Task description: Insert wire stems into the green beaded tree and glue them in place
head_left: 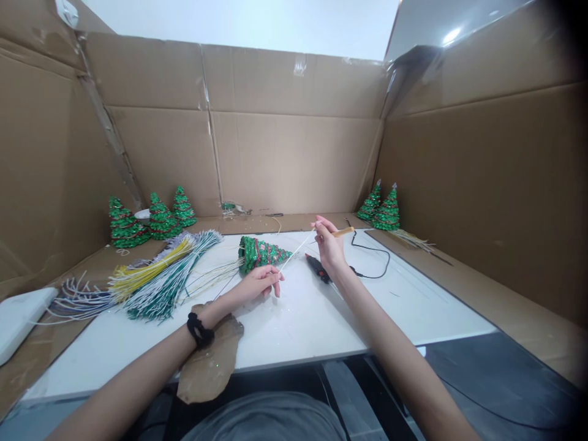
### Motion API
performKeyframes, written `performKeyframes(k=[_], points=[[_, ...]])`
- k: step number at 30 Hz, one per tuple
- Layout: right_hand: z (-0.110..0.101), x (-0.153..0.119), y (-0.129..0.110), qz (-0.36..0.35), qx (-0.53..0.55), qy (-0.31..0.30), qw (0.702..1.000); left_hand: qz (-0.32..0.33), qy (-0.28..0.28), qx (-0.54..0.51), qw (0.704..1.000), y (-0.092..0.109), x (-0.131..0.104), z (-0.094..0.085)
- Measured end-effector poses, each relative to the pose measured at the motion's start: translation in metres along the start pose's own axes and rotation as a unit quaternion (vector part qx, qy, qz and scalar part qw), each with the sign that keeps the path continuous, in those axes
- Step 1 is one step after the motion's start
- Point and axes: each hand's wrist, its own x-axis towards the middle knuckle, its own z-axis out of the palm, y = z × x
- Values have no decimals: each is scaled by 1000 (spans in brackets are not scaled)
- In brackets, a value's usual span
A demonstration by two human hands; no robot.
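A thin white cord [296,252] stretches diagonally between my two hands. My left hand [264,282] pinches its lower end, with the other fingers loosely curled. Higher and to the right, my right hand [328,241] pinches the upper end between the fingertips. A tan stick-like handle [343,232] sticks out from behind that hand; its other end is hidden. Just beyond my left hand, a green sparkly Christmas tree [263,253] lies on its side, its tip pointing right and loose strands trailing from its base. Beside my right wrist lies a black corded tool [318,268] with a reddish tip.
Bundles of green-and-white cords [160,285] and yellow cords [147,269] lie left. Finished trees stand at back left [163,217] and back right [386,209]. A brown cardboard scrap [209,361] overhangs the white board's [294,340] front edge. Cardboard walls [294,147] surround the table.
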Motion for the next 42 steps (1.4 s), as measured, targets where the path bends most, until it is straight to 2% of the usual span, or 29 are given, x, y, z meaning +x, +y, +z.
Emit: performKeyframes(k=[11,16,24,34,42], points=[[-6,5,5,-27,-11,37,999,-19,-13,1,1000,1,-2,2],[-8,7,8,-38,-16,54,998,-26,-40,-1,999,3,-4,3],[-8,7,11,-13,-36,30,999,-35,-52,4,998,3,-5,3],[-7,7,9,-5,-25,47,999,-33,-59,1,998,3,-4,3],[-8,6,10,2,-3,31,1000,-35,-67,4,997,2,-4,2]])
